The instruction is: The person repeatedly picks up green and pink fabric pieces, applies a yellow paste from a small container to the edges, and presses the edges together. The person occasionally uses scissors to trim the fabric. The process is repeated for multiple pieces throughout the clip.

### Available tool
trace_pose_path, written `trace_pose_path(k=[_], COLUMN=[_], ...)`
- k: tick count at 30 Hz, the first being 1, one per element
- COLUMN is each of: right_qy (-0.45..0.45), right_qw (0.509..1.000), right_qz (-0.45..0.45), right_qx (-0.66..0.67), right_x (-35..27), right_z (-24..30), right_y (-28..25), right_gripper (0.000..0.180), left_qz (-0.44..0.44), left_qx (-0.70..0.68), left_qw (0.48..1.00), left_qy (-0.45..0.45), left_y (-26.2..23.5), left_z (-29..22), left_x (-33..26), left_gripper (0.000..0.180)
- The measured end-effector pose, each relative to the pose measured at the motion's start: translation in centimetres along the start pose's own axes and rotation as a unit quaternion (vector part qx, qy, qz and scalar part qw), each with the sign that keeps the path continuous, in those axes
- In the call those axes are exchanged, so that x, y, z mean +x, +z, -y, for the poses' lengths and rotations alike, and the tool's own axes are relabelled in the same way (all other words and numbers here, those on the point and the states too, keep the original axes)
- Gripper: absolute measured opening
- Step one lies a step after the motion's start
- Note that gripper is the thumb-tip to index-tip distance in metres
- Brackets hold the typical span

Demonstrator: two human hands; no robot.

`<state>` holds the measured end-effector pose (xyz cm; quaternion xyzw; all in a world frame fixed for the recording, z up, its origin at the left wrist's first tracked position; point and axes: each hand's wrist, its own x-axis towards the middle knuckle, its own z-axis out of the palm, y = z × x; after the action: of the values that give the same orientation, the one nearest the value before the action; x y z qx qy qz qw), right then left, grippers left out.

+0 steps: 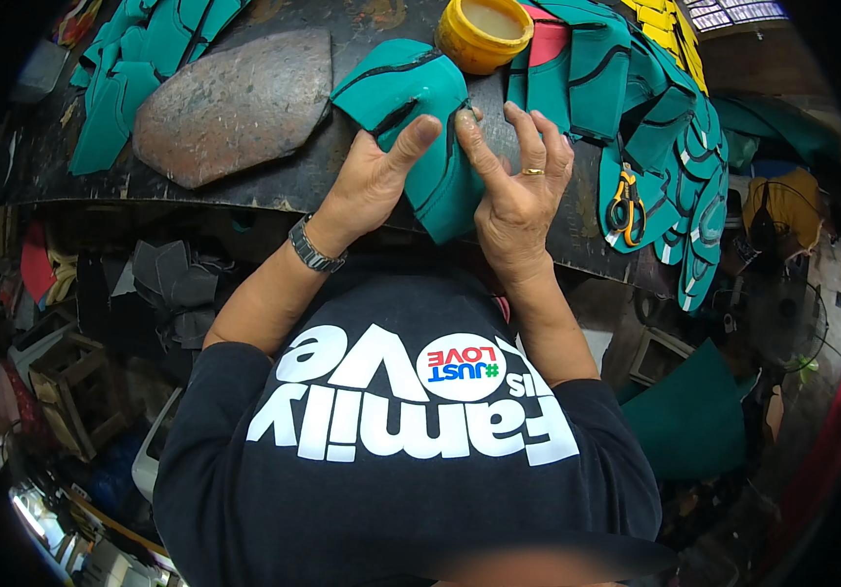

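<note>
A green fabric piece point(440, 176) with black edging and a black-edged slit is bent between my hands at the table's near edge. My left hand point(376, 176) holds its left side, the thumb raised over the top and the other fingers hidden behind the piece. At the upper right edge of the piece, the index fingertip of my right hand point(518, 186) presses down. The remaining fingers of that hand stand up, loosely curled, and its thumb is mostly hidden. Just beyond the piece sits a yellow pot point(469, 57) with cloudy liquid in it.
A worn, angular stone-like slab point(233, 108) lies on the dark table point(274, 201), left of my hands. Green pieces point(112, 108) are heaped at the far left. Overlapping green pieces point(660, 117) cover the right side, with orange-handled scissors point(626, 207) on them. Yellow pieces point(670, 29) lie behind.
</note>
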<state>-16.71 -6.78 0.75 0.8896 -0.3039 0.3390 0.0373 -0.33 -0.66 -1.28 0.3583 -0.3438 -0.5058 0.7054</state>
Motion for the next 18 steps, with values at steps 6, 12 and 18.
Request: trace_pose_path(k=[6, 12, 18], right_qy=[-0.06, 0.012, -0.053], right_qw=[0.966, 0.999, 0.998], right_qz=[-0.029, -0.02, 0.039], right_qx=[0.252, 0.048, -0.014], right_x=[0.4, 1.6, 0.6], right_z=[-1.2, -0.6, 0.0], right_y=[-1.4, -0.1, -0.4], right_gripper=[0.062, 0.064, 0.066], left_qz=[-0.012, -0.015, -0.029], left_qx=[0.008, 0.018, 0.015], left_qw=[1.0, 0.999, 0.998], left_qy=[0.002, 0.028, 0.058], left_y=[-0.3, 0.8, 0.7], left_z=[-0.1, -0.1, -0.4], left_x=[0.2, -0.1, 0.3], left_gripper=[0.059, 0.049, 0.046])
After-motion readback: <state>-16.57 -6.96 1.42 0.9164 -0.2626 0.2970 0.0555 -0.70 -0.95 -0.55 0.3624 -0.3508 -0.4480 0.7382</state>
